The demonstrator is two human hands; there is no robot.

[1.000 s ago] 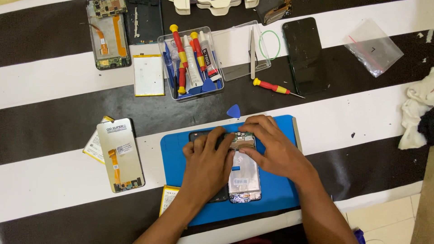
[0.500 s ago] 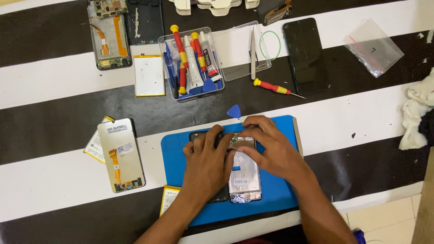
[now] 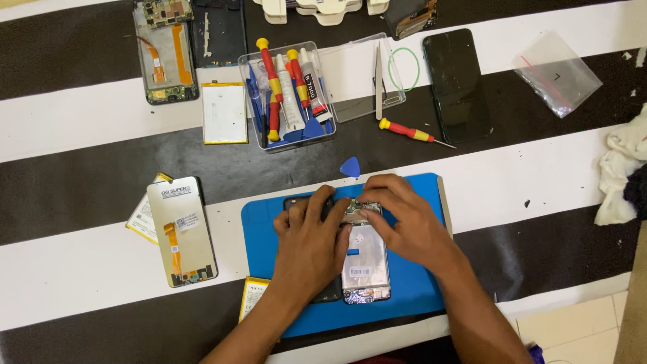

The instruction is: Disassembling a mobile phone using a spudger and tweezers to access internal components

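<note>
both hands press on the opened phone (image 3: 364, 259) at the blue mat's (image 3: 418, 296) top edge: left hand (image 3: 311, 237) flat, right hand (image 3: 397, 219) fingertips pinching its circuit board; seating it looks underway, needing gentle pressure.

The table (image 3: 539, 175) wears broad black and white stripes. A blue mat (image 3: 411, 290) lies under a silver-backed opened phone (image 3: 365, 259). A small blue pick (image 3: 350, 167) sits above it. The screwdriver (image 3: 408, 131) is red and yellow, the rubber ring (image 3: 403, 69) green, the loose screen (image 3: 457, 84) black, and the cloth (image 3: 623, 172) white.
</note>
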